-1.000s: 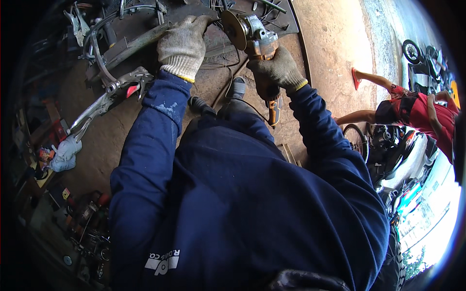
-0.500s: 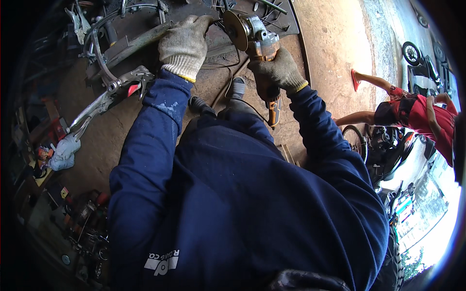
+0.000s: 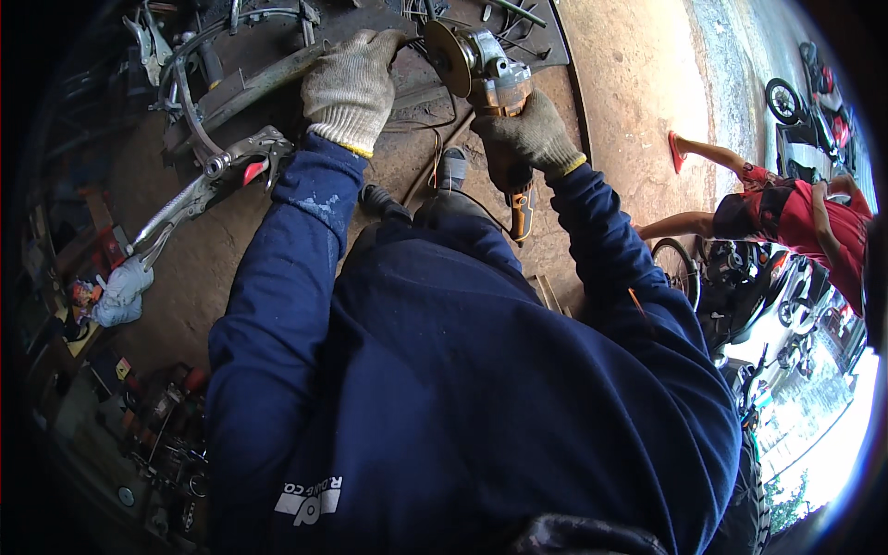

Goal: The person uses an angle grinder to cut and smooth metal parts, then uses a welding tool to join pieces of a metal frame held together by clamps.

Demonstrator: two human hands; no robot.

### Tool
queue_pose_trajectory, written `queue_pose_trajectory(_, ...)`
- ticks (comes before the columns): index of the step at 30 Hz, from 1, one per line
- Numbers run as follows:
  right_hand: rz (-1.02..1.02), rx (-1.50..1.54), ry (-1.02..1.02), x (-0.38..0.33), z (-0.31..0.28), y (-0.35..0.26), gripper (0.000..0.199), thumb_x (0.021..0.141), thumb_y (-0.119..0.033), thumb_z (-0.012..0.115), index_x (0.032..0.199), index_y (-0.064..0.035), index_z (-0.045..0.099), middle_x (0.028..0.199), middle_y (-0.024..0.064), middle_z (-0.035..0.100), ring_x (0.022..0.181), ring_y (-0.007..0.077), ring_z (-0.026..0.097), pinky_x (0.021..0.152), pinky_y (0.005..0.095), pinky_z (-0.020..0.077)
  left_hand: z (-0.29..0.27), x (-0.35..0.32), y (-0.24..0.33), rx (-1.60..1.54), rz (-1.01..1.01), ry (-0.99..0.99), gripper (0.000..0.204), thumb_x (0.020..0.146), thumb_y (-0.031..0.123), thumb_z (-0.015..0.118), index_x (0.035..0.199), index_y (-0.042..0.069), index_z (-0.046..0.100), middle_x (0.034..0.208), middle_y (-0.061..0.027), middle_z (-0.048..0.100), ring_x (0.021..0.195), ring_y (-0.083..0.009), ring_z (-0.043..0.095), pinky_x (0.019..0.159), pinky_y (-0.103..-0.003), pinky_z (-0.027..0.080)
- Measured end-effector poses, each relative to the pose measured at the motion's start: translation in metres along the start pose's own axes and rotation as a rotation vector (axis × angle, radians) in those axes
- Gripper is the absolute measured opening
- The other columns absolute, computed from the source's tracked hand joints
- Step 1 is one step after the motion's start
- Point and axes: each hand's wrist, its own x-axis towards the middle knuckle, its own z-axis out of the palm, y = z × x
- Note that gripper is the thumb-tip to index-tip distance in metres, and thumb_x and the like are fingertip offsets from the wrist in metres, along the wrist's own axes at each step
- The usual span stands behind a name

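My right hand (image 3: 535,134), in a grey knitted glove, is closed around an angle grinder (image 3: 502,85). The grinder's round disc (image 3: 449,57) faces left, and its black and orange body hangs below my hand. On the left, my left hand (image 3: 350,88), also gloved, rests with bent fingers at the end of a metal bar (image 3: 264,85). Its fingertips are turned away, so what they grip is hidden. The bar belongs to a curved metal frame (image 3: 190,102) on a dark work surface (image 3: 546,37). A power cord (image 3: 442,139) runs down between my arms.
A silver metal arm (image 3: 180,205) juts out at left. Tools and parts (image 3: 166,416) crowd the lower left. At right a person in red (image 3: 786,213) stands near parked motorcycles (image 3: 740,287). My feet (image 3: 451,168) are below the work surface.
Both hands and the grinder stay in place. A short orange streak now shows by my right sleeve, and the cord has an orange glint. Another motorcycle has appeared in the street at upper right.
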Motion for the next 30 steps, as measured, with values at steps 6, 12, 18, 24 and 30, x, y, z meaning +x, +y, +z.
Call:
queue_pose_trajectory(6, -0.007, 0.009, -0.002, 0.000, 0.001, -0.002, 0.068, 0.067, -0.032, 0.092, 0.121, -0.0020, 0.063, 0.109, 0.0093, 0.072, 0.099, 0.0210, 0.069, 0.090, 0.0361, 0.0554, 0.000, 0.000, 0.000, 0.000, -0.014, -0.009, 0.033, 0.092, 0.019, 0.065, 0.124, 0.027, 0.067, 0.118, -0.0025, 0.070, 0.106, -0.0322, 0.071, 0.083, -0.049, 0.060)
queue_pose_trajectory(12, -0.005, -0.003, -0.001, -0.002, 0.000, -0.012, 0.065, 0.068, -0.031, 0.092, 0.119, -0.0022, 0.064, 0.108, 0.0088, 0.072, 0.098, 0.0202, 0.069, 0.089, 0.0359, 0.0554, 0.004, 0.000, -0.002, -0.014, -0.009, 0.007, 0.034, 0.092, 0.018, 0.064, 0.125, 0.027, 0.067, 0.118, -0.0027, 0.070, 0.106, -0.0326, 0.071, 0.083, -0.049, 0.060)
queue_pose_trajectory(18, 0.033, -0.015, -0.015, -0.006, -0.001, -0.018, 0.063, 0.068, -0.029, 0.092, 0.118, -0.0026, 0.065, 0.107, 0.0086, 0.072, 0.097, 0.0197, 0.069, 0.089, 0.0355, 0.0556, 0.001, -0.001, -0.001, 0.002, -0.014, -0.012, 0.035, 0.091, 0.018, 0.066, 0.125, 0.026, 0.067, 0.119, -0.0031, 0.070, 0.105, -0.0327, 0.071, 0.084, -0.049, 0.060)
queue_pose_trajectory(24, 0.037, 0.057, -0.027, -0.007, 0.000, -0.004, 0.063, 0.067, -0.030, 0.092, 0.118, -0.0028, 0.065, 0.106, 0.0083, 0.072, 0.096, 0.0199, 0.069, 0.089, 0.0352, 0.0556, 0.003, 0.000, -0.004, -0.002, -0.003, 0.009, 0.036, 0.090, 0.018, 0.066, 0.125, 0.026, 0.067, 0.119, -0.0030, 0.070, 0.106, -0.0323, 0.071, 0.084, -0.048, 0.060)
queue_pose_trajectory(30, 0.001, 0.002, -0.005, -0.003, 0.002, -0.003, 0.064, 0.066, -0.031, 0.092, 0.117, -0.0028, 0.065, 0.106, 0.0087, 0.072, 0.097, 0.0209, 0.069, 0.089, 0.0359, 0.0560, -0.002, -0.001, -0.002, 0.005, -0.011, -0.010, 0.036, 0.089, 0.020, 0.069, 0.125, 0.026, 0.066, 0.119, -0.0028, 0.070, 0.105, -0.0320, 0.071, 0.083, -0.048, 0.061)
